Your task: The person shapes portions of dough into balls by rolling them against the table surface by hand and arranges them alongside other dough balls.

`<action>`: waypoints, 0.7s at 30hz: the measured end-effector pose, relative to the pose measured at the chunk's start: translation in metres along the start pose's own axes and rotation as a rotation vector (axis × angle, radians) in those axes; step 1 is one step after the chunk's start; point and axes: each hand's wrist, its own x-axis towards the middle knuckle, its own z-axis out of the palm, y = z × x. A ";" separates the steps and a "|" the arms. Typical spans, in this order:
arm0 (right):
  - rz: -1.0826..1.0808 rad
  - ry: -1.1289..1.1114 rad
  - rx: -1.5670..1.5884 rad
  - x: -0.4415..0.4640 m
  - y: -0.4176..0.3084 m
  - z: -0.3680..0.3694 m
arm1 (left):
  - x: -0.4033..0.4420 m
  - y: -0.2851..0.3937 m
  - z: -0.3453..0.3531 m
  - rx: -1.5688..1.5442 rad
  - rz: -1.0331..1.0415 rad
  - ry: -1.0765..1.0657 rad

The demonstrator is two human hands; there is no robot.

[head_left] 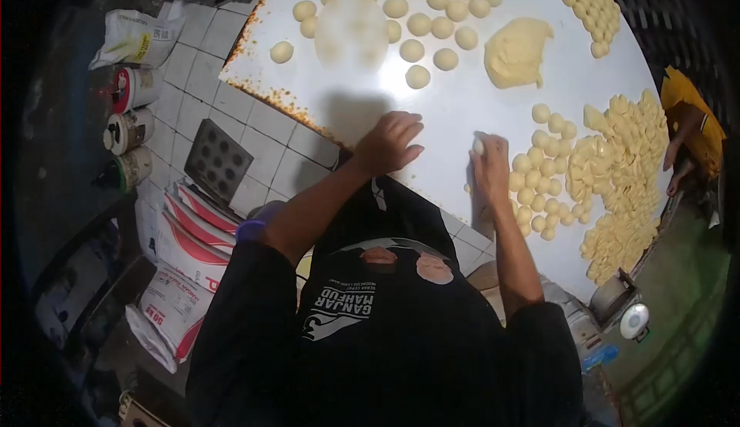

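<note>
My right hand (491, 166) is on the white table near its front edge, fingers curled round a small dough ball (479, 147) that shows between thumb and fingers. To its right lies a cluster of small dough balls (536, 180). My left hand (391, 143) hovers by the table edge, its thumb apart from bent fingers and nothing visible in it. Beyond the hands, larger round dough balls (418, 25) are spread over the table, beside a big lump of dough (518, 53). A pale, blurry oval patch (352, 30) overlaps a few balls at the left.
Piles of cut dough pieces (617, 157) cover the table's right side. Rows of dough balls (583, 3) fill the far right corner. Another person's hands (677, 166) rest at the right edge. A moulded pan (219, 157), sacks (181, 296) and buckets (135, 89) stand at left.
</note>
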 end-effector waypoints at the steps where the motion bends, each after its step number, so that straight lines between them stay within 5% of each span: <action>1: -0.022 -0.125 0.030 0.026 -0.021 0.000 | 0.001 0.000 -0.005 -0.047 0.010 0.005; 3: -0.121 -0.183 0.086 0.080 -0.079 0.015 | -0.005 -0.010 -0.003 -0.102 0.009 0.020; 5: -0.067 -0.061 0.554 0.107 -0.139 0.063 | -0.015 -0.010 -0.015 -0.174 -0.006 0.018; 7: -0.272 -0.221 0.225 0.133 -0.145 0.123 | -0.031 -0.023 -0.017 -0.193 0.118 0.008; 8: -0.181 -0.232 0.168 0.143 -0.156 0.144 | -0.039 -0.027 -0.018 -0.216 0.079 -0.019; 10: -0.293 0.055 0.261 0.124 -0.172 0.110 | -0.044 -0.037 -0.036 -0.119 0.143 -0.090; 11: -0.311 0.129 0.162 0.116 -0.148 0.094 | -0.050 -0.037 -0.035 -0.215 -0.074 -0.138; 12: -0.327 0.190 0.073 0.094 -0.116 0.077 | -0.044 -0.033 -0.038 -0.226 -0.042 -0.109; 15: 0.264 0.334 0.150 0.053 0.019 -0.027 | 0.036 0.005 -0.017 -0.361 0.042 -0.134; 16: 0.328 0.333 -0.047 0.054 0.045 -0.074 | 0.073 0.020 0.004 -0.421 0.123 -0.111; 17: 0.254 0.364 -0.273 0.058 0.070 -0.112 | 0.110 0.043 0.022 -0.403 0.156 -0.097; 21: 0.205 0.243 -0.162 0.080 0.137 -0.158 | 0.217 0.094 0.141 -0.279 0.266 0.005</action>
